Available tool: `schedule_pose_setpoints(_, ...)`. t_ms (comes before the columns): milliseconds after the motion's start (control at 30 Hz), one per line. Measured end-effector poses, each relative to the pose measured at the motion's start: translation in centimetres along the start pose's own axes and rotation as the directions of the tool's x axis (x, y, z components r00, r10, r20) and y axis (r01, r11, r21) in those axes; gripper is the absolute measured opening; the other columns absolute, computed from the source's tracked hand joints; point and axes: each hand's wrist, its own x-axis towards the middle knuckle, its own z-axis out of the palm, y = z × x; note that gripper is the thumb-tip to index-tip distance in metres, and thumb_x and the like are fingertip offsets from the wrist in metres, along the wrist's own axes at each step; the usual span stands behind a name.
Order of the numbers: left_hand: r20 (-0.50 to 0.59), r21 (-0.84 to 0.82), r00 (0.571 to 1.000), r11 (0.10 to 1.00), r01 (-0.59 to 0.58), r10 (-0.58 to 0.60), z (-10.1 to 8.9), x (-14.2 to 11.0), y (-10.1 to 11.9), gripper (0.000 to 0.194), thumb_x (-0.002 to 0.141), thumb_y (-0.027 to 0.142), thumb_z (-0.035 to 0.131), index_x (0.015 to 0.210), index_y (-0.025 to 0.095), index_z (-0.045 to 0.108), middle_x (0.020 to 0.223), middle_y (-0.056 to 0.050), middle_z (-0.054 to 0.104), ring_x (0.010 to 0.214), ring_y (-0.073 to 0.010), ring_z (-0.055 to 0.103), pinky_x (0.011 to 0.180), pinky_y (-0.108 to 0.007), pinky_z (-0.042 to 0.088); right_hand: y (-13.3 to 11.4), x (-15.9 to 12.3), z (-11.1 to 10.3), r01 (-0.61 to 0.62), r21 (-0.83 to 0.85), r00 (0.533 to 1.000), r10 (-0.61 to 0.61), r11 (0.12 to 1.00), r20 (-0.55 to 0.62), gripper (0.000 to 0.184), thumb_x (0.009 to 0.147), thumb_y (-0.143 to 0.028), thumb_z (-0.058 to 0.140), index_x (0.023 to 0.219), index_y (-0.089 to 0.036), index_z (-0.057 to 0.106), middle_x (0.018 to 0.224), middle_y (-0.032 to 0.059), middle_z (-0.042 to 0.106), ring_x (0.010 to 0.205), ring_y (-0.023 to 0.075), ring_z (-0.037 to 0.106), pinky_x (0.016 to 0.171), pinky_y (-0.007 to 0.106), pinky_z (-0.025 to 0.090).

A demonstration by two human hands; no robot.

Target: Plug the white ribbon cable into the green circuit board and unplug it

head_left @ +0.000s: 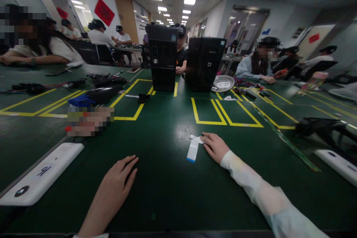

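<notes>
My right hand (214,147) is on the green tabletop right of centre, its fingertips closed on the upper end of a white flat ribbon cable (192,150). The cable is bent near those fingers, and its lower end has a blue tip. To the left, my left hand (118,176) is over the table near the front with fingers stretched and thumb apart. It holds nothing and is apart from the cable.
Two black computer towers (163,59) stand at the back centre beside a white basket (224,83). White devices lie at left (44,173) and right (338,165). Yellow tape (212,122) marks rectangles. Dark cables (106,81) lie at back left. People sit around the table.
</notes>
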Motion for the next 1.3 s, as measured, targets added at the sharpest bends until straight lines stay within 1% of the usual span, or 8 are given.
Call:
schedule_pose_setpoints(233,0.008,0.021,1.0,1.0,0.01,-0.011,0.1,0.0,0.1,0.048,0.092,0.044,0.039,0.126,0.018,0.06,0.13,-0.012,0.06,0.117,-0.028,0.057,0.103,-0.049,0.044,-12.0,2.6,1.2,0.294,0.224,0.942,-0.321,0.929,0.096,0.039,0.09,-0.03,0.047,0.128,-0.021,0.054,0.132,0.0108,0.054,0.116,0.0268,0.048,0.092,0.047,0.046)
schedule_pose_setpoints(467,0.018,0.034,1.0,0.999,-0.002,0.001,0.5,-0.2,-0.4,0.047,0.092,0.043,0.039,0.128,0.02,0.058,0.132,-0.012,0.058,0.119,-0.0273,0.056,0.103,-0.049,0.044,-14.9,2.1,1.3,0.375,0.276,0.904,-0.415,0.885,0.102,0.044,0.092,-0.03,0.038,0.134,-0.023,0.047,0.143,0.0056,0.047,0.125,0.0215,0.045,0.1,0.041,0.042)
schedule_pose_setpoints(633,0.028,0.034,1.0,0.999,0.009,-0.01,0.4,-0.2,-0.4,0.048,0.092,0.045,0.039,0.128,0.02,0.058,0.133,-0.012,0.058,0.12,-0.0284,0.055,0.104,-0.05,0.043,-9.1,2.7,-0.9,0.179,0.007,0.98,-0.179,0.984,0.082,0.048,0.092,-0.032,0.026,0.139,-0.031,0.039,0.152,-0.0083,0.033,0.138,0.0154,0.03,0.115,0.04,0.025)
schedule_pose_setpoints(733,0.027,0.034,1.0,0.999,0.011,-0.012,0.2,-0.2,-0.4,0.048,0.091,0.045,0.04,0.127,0.02,0.059,0.133,-0.012,0.058,0.119,-0.0291,0.056,0.102,-0.051,0.044,-1.4,2.1,-3.4,-0.11,-0.103,0.994,0.111,0.989,0.005,0.051,0.093,-0.028,0.027,0.139,-0.011,0.043,0.153,0.0098,0.032,0.141,0.0292,0.025,0.115,0.048,0.019)
schedule_pose_setpoints(833,0.016,0.033,1.0,0.999,0.004,-0.005,0.3,-0.2,-0.5,0.048,0.091,0.046,0.039,0.126,0.02,0.06,0.132,-0.012,0.059,0.118,-0.0297,0.057,0.101,-0.051,0.046,6.5,-1.1,-5.8,-0.666,-0.31,0.736,0.666,0.678,-0.124,0.054,0.096,-0.035,0.031,0.142,-0.01,0.039,0.154,0.0149,0.028,0.143,0.0271,0.019,0.115,0.041,0.019)
schedule_pose_setpoints(1033,0.013,0.04,1.0,0.999,-0.015,0.015,0.5,-0.1,-0.8,0.049,0.091,0.048,0.039,0.125,0.02,0.06,0.129,-0.012,0.06,0.116,-0.0284,0.059,0.099,-0.049,0.048,14.8,-10.6,-9.2,-0.927,-0.315,0.295,0.915,0.204,-0.276,0.063,0.094,-0.036,0.026,0.136,0.01,0.037,0.142,0.0365,0.03,0.135,0.0428,0.027,0.104,0.056,0.028)
schedule_pose_setpoints(1133,0.026,0.046,1.0,0.999,-0.009,0.008,0.5,0.0,-0.8,0.05,0.091,0.048,0.038,0.127,0.019,0.059,0.13,-0.012,0.06,0.117,-0.029,0.058,0.099,-0.05,0.047,16.3,-12.8,-9.9,-0.926,-0.341,0.246,0.944,0.162,-0.219,0.064,0.095,-0.039,0.023,0.133,0.008,0.042,0.133,0.034,0.044,0.127,0.0396,0.041,0.1,0.048,0.035)
schedule_pose_setpoints(1300,0.012,0.037,1.0,0.999,-0.008,0.008,0.5,-0.1,-0.8,0.049,0.092,0.047,0.038,0.127,0.021,0.059,0.131,-0.011,0.059,0.118,-0.0276,0.057,0.101,-0.048,0.046,17.8,-13.5,-9.5,-0.884,-0.405,0.295,0.95,0.231,-0.103,0.068,0.093,-0.049,0.027,0.128,0.004,0.049,0.132,0.0297,0.047,0.123,0.0385,0.045,0.099,0.044,0.036)
